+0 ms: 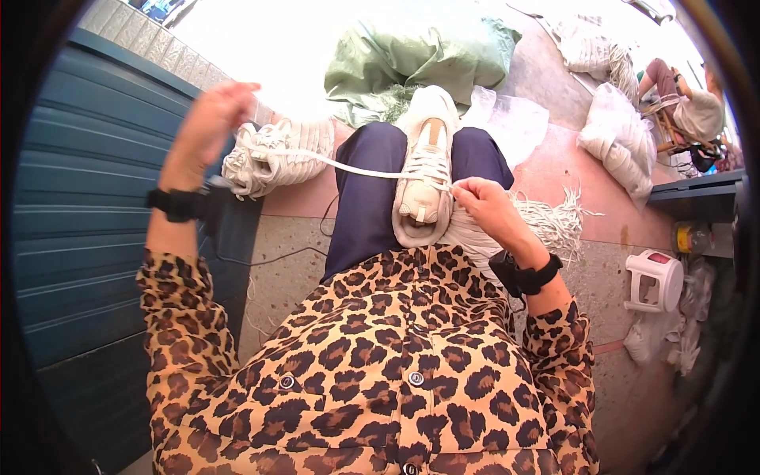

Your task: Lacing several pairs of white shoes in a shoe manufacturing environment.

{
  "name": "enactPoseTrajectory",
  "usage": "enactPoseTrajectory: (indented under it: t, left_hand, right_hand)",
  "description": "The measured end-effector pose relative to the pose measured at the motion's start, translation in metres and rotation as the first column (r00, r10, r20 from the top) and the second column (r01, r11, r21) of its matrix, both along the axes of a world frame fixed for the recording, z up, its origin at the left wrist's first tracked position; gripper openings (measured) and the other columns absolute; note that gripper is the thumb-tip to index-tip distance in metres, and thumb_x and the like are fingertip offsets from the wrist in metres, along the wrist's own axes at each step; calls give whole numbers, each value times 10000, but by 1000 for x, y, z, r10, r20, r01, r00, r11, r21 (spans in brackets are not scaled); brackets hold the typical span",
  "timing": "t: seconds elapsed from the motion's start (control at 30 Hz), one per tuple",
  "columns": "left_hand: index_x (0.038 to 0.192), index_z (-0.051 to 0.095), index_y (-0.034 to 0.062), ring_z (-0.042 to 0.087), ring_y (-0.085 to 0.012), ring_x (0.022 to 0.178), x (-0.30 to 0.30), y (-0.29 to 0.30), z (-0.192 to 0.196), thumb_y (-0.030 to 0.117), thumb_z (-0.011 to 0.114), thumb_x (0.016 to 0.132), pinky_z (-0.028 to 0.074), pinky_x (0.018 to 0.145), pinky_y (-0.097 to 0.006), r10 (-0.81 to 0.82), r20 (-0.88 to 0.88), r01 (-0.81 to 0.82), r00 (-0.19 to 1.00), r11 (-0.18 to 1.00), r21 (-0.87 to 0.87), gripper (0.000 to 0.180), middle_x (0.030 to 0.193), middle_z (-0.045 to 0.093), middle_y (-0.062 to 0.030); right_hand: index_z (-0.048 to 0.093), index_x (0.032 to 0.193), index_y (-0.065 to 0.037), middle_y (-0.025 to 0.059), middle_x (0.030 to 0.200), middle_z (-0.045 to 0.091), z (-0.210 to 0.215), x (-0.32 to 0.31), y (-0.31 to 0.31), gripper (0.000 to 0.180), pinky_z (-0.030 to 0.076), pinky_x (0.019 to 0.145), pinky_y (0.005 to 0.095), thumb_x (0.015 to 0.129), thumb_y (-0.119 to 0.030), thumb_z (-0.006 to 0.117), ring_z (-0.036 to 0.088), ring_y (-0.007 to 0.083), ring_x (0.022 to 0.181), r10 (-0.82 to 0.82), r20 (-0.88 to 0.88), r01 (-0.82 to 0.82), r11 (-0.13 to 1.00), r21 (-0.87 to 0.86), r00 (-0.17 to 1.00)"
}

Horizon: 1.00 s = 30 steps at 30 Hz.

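One cream sneaker [425, 158] lies on the person's lap, toe pointing away. One white shoelace [348, 167] runs taut from its eyelets to the raised left hand [207, 127], whose grip is clamped on it. Right hand [487, 204] pinches the lace at the sneaker's tongue. One pile of finished sneakers [277, 154] sits on the floor left.

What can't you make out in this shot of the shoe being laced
Head view:
- Left hand: its fingertips wash out in the glare, so its grip on the lace is unclear.
- Shoe: its sole is hidden against the lap.
- Lace bundle: partly behind the right hand.
- Background person: small, bent by the fisheye rim.
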<state>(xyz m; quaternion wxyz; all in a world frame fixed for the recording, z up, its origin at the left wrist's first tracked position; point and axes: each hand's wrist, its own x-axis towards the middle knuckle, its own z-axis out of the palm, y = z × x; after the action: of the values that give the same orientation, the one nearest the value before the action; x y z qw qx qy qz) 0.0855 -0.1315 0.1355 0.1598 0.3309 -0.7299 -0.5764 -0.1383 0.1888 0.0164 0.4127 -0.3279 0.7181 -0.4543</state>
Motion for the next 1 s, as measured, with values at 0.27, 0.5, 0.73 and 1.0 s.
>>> enactPoseTrajectory:
  t: [0.27, 0.5, 0.73, 1.0]
  left_hand:
    - [775, 600, 16, 550, -299, 908, -46, 133, -123, 75, 564, 787, 420, 834, -364, -332, 221, 395, 917, 673, -626, 70, 833, 606, -103]
    - [756, 614, 71, 488, -249, 885, -60, 150, -139, 97, 582, 777, 394, 788, -357, -145, 160, 215, 976, 571, -793, 47, 794, 585, -40]
    - [774, 627, 87, 483, -229, 834, -65, 149, -136, 105, 567, 778, 378, 718, -351, -152, 255, 297, 955, 507, -809, 63, 767, 565, -24]
    - [790, 639, 86, 493, -218, 824, -72, 146, -133, 98, 571, 754, 373, 714, -347, -246, 364, 437, 898, 418, -796, 77, 773, 578, -42]
  right_hand:
    - [616, 846, 22, 190, 753, 611, -19, 12, 2, 222, 459, 662, 361, 846, -168, 502, 598, 307, 713, -56, -379, 73, 997, 31, 924]
    - [616, 814, -18, 174, 789, 613, -24, 21, -8, 202, 462, 672, 416, 851, -165, 483, 590, 342, 742, -59, -641, 71, 997, -6, 766]
    - [601, 782, -55, 132, 733, 599, -20, 22, -15, 156, 469, 631, 399, 837, -157, 496, 594, 306, 693, 115, -816, 4, 990, 142, 566]
    - [628, 791, -101, 45, 739, 583, -17, 20, -15, 96, 433, 682, 358, 795, -174, 567, 547, 229, 787, -19, -892, 47, 999, 3, 452]
